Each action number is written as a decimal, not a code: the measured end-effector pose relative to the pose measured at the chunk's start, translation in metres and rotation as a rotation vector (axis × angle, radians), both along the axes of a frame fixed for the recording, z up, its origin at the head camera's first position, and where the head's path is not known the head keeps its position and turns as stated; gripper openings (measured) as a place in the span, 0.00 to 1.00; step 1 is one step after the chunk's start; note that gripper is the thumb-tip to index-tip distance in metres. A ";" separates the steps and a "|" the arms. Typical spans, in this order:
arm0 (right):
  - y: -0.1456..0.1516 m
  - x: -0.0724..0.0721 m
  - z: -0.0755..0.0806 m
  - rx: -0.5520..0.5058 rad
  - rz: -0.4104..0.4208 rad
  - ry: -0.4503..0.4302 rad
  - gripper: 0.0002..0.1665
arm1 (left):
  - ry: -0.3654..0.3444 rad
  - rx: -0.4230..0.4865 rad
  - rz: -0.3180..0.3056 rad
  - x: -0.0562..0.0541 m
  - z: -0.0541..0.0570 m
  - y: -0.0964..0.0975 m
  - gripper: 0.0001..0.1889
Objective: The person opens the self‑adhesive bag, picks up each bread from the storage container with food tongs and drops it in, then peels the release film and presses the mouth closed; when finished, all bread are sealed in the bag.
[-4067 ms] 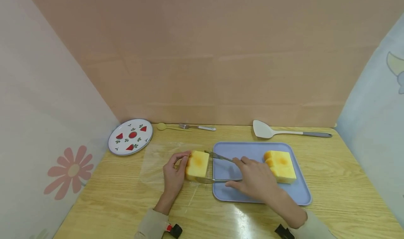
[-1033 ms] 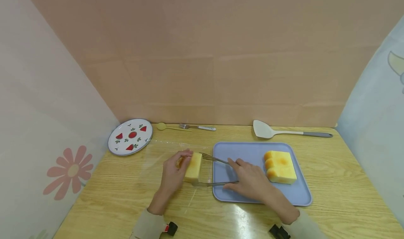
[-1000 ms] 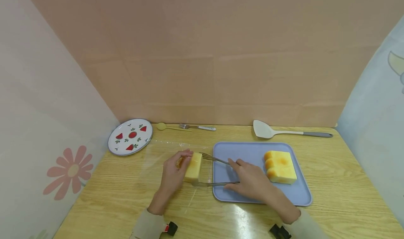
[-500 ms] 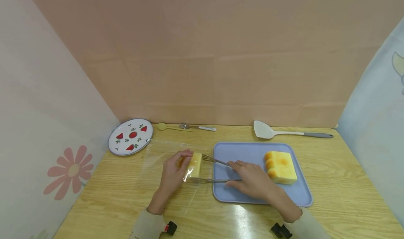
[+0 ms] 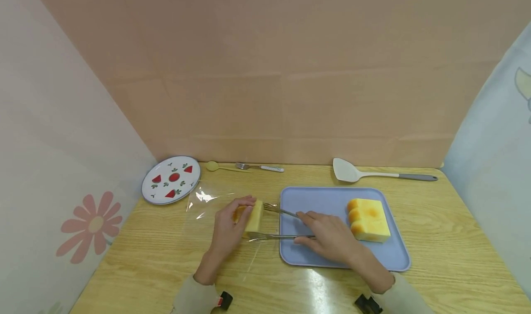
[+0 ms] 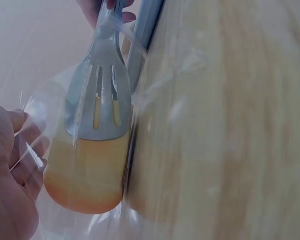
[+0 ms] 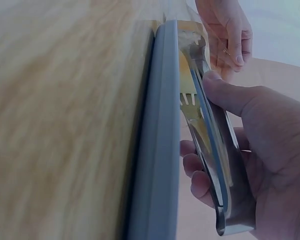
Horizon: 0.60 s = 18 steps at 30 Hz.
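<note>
My right hand (image 5: 333,240) grips metal serving tongs (image 7: 237,200), thumb on one arm and fingers on the other. Their slotted ends lie along two sides of a yellow bread piece (image 5: 256,217) with a browned end. A clear plastic bag (image 5: 201,217) surrounds this bread and the tong tips, as the left wrist view shows. My left hand (image 5: 227,224) pinches the bag's film beside the bread, fingers curled over its browned end and partly hiding it. Another bread piece (image 5: 369,219) rests on the blue tray (image 5: 313,196), behind my right hand.
A plate with strawberry and melon prints (image 5: 166,192) stands at the back left. Along the back lie a yellow spoon (image 5: 213,166), a small fork (image 5: 269,168) and a white spatula (image 5: 346,171) with a grey handle. The tray's raised rim borders the bag.
Over these seconds the tongs and the bread between them have shifted left, deeper into the bag. My left hand's fingers now cover more of the bread, and the film has rippled.
</note>
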State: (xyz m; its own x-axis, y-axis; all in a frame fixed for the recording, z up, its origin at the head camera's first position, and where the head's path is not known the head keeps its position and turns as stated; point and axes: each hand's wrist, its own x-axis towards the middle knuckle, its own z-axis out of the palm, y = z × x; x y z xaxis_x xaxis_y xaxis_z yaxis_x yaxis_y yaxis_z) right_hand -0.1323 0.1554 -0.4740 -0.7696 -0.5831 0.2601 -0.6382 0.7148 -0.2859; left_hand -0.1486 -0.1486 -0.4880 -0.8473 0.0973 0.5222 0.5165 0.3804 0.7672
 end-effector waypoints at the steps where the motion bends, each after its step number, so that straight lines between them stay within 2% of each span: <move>1: 0.000 0.000 0.000 0.001 0.001 -0.001 0.37 | -0.003 0.000 0.001 0.000 0.000 0.000 0.03; 8: -0.004 0.003 0.001 0.005 -0.006 0.026 0.39 | -0.019 0.031 0.007 0.000 -0.002 0.000 0.04; 14: -0.010 0.003 0.003 0.001 0.004 0.041 0.39 | -0.010 0.039 -0.012 0.000 0.001 0.000 0.03; 18: -0.012 0.004 0.003 0.009 -0.008 0.100 0.40 | -0.006 0.041 -0.008 0.000 0.002 0.001 0.04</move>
